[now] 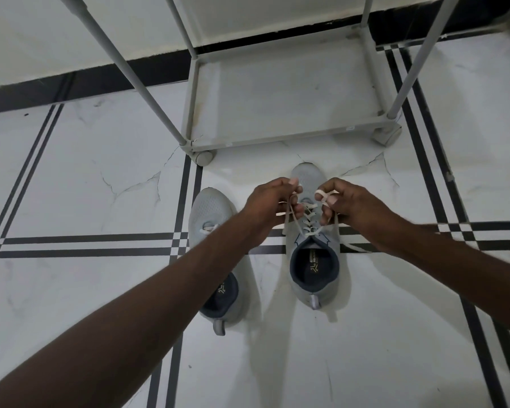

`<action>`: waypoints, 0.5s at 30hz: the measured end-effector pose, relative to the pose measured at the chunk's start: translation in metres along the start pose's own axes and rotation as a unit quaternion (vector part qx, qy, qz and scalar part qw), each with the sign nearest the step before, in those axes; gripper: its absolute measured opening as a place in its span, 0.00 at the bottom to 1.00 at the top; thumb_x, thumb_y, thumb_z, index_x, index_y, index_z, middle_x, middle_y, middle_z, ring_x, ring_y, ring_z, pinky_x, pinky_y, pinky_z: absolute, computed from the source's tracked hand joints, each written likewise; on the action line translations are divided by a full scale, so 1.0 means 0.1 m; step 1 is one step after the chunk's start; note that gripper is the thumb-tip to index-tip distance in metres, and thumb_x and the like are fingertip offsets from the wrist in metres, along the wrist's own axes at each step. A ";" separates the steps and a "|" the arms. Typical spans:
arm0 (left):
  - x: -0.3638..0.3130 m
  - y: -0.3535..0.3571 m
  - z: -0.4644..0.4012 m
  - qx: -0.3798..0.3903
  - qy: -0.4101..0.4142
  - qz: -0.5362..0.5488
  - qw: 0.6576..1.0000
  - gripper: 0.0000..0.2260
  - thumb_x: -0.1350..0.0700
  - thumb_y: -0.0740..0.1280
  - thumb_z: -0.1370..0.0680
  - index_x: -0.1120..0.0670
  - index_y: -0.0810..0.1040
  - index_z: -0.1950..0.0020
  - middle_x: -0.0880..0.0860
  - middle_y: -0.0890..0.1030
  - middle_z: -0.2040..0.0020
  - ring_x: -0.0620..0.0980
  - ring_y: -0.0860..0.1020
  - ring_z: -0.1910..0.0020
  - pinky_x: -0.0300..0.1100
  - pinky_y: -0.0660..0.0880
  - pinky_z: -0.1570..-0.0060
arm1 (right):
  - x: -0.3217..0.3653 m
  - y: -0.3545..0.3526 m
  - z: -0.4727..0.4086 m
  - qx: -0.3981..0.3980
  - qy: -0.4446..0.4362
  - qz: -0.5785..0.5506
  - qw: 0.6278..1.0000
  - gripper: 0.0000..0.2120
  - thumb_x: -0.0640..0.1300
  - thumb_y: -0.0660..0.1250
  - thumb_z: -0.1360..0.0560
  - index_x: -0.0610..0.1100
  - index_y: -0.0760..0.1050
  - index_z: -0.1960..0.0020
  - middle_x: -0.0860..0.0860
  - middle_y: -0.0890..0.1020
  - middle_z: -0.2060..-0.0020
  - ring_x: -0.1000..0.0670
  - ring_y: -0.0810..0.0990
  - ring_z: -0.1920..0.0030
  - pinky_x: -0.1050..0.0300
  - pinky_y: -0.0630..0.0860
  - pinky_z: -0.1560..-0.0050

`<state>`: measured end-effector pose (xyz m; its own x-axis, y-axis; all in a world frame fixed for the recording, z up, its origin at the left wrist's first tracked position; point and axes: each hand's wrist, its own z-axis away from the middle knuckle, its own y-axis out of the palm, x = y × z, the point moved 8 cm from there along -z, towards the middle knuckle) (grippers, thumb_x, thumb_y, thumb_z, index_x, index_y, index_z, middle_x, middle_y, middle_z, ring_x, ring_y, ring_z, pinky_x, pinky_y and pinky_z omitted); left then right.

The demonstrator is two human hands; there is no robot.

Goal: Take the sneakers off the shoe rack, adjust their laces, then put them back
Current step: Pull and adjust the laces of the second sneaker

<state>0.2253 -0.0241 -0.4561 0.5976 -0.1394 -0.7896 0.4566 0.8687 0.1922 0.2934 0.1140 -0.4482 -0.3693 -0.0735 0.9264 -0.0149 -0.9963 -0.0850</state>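
Two bare forearms reach out; the left hand (273, 201) and right hand (348, 204) each pinch an end of the white lace (306, 222) above the right-side pale grey mesh sneaker (314, 260); its twin (211, 231) lies beside, on white marble-look floor tiles (86, 187); the grey tubular shoe rack (280, 92) stands just beyond.

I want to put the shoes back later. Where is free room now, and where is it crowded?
The bottom shelf of the rack is bare between its four posts. The floor left of the left shoe is open too. It is crowded over the right shoe, where left hand and right hand hold its laces.
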 end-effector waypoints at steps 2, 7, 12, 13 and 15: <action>0.04 0.01 -0.06 -0.012 -0.012 -0.011 1.000 0.09 0.62 0.61 0.20 0.59 0.81 0.47 0.53 0.76 0.64 0.49 0.74 0.66 0.45 0.77 0.57 | 0.04 0.02 0.01 -0.012 -0.024 0.046 0.999 0.12 0.37 0.54 0.18 0.47 0.75 0.44 0.43 0.79 0.64 0.44 0.82 0.59 0.47 0.76 0.48; 0.18 0.04 -0.14 0.012 -0.007 -0.083 0.996 0.13 0.69 0.61 0.21 0.60 0.80 0.40 0.54 0.82 0.57 0.46 0.77 0.65 0.38 0.73 0.64 | 0.12 0.09 0.04 -0.021 -0.090 0.137 0.986 0.18 0.33 0.54 0.19 0.51 0.71 0.38 0.45 0.79 0.62 0.46 0.82 0.61 0.69 0.76 0.59; 0.26 0.03 -0.17 0.011 -0.017 -0.018 1.000 0.13 0.69 0.67 0.24 0.66 0.76 0.39 0.60 0.83 0.55 0.49 0.82 0.62 0.36 0.79 0.64 | 0.16 0.12 0.04 -0.025 -0.132 0.206 0.969 0.20 0.31 0.57 0.21 0.54 0.71 0.40 0.47 0.82 0.63 0.50 0.84 0.67 0.60 0.80 0.58; 0.27 0.01 -0.19 0.011 -0.018 -0.011 1.000 0.12 0.69 0.68 0.24 0.66 0.78 0.41 0.61 0.83 0.55 0.50 0.82 0.61 0.36 0.79 0.63 | 0.15 0.11 0.03 -0.024 -0.129 0.210 0.969 0.20 0.31 0.58 0.21 0.54 0.71 0.40 0.47 0.82 0.63 0.50 0.84 0.68 0.57 0.82 0.59; 0.30 0.02 -0.19 0.024 -0.022 -0.007 0.999 0.08 0.68 0.68 0.24 0.64 0.81 0.45 0.60 0.83 0.55 0.50 0.83 0.60 0.36 0.81 0.60 | 0.13 0.13 0.03 -0.023 -0.122 0.212 0.969 0.19 0.30 0.58 0.22 0.53 0.72 0.42 0.46 0.82 0.65 0.50 0.84 0.70 0.52 0.83 0.61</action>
<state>0.2316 -0.0174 -0.4908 0.6191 -0.1738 -0.7658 0.4955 0.8431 0.2092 0.2915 0.1003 -0.4359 -0.1209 -0.4892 0.8637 0.0475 -0.8720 -0.4873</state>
